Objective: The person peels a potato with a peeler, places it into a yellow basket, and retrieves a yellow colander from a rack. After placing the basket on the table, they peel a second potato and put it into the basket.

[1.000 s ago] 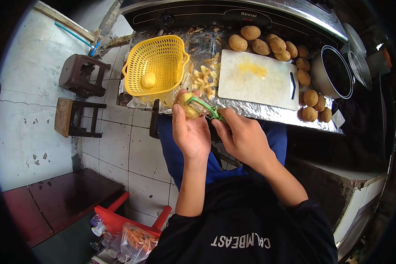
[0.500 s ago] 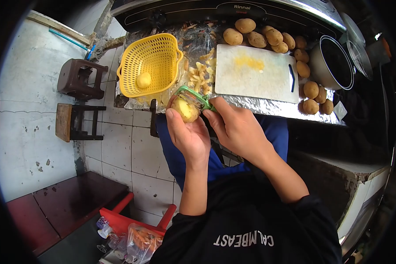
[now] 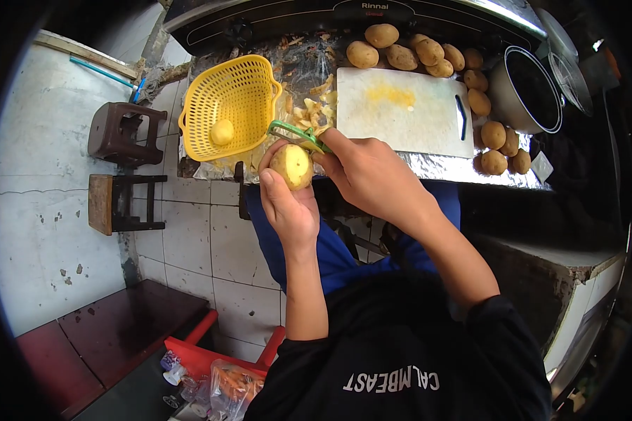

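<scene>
Closed round a potato [image 3: 286, 168], the thumb and fingers of the left hand [image 3: 295, 219] hold it up; the right hand [image 3: 376, 175] is clamped on a green peeler [image 3: 300, 132], near the potato's twelve o'clock; whether the blade touches is hard to tell. Bare yellow shows with brown skin round it, so the peeling looks partly done; the next stroke would call for a small turn to bring skin to the blade, with the left fingers out of its way. From the held potato, a yellow basket [image 3: 207, 90] with one bare potato [image 3: 222, 132] inside sits at ten o'clock; peel scraps [image 3: 313, 114] lie near one, a white board [image 3: 372, 126] at two.
</scene>
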Tool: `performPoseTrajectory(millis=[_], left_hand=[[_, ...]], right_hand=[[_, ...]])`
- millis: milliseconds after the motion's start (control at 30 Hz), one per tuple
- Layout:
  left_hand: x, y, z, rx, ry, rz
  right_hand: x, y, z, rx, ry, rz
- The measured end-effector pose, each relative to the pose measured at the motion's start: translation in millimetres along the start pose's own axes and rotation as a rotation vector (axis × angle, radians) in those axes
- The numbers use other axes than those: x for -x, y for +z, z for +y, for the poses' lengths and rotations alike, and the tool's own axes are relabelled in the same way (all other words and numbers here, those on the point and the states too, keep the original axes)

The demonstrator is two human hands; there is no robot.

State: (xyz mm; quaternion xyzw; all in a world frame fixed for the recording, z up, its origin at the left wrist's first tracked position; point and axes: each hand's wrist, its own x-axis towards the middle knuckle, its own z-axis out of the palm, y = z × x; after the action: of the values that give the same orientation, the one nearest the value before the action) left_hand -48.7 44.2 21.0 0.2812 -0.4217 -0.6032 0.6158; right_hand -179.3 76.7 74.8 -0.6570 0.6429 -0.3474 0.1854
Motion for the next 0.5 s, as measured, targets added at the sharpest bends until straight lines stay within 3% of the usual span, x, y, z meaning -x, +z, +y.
performPoseTrajectory(millis=[267,400,500], left_hand=[[-9.3,-0.1,3.4,0.080,-0.043,-0.201],[-7.4,6.2,-2.4,0.152,-0.031,-0.125],[-8.2,6.1,-6.4,0.218,-0.139,0.000]], right_hand=[[-13.6,-15.0,9.2,-0.006,-0.033,-0.159],[-18.2,-18.4,14.2,-0.055,-0.043,-0.152],[-27.7,-12.5,25.4,-0.016,0.030,-0.088]])
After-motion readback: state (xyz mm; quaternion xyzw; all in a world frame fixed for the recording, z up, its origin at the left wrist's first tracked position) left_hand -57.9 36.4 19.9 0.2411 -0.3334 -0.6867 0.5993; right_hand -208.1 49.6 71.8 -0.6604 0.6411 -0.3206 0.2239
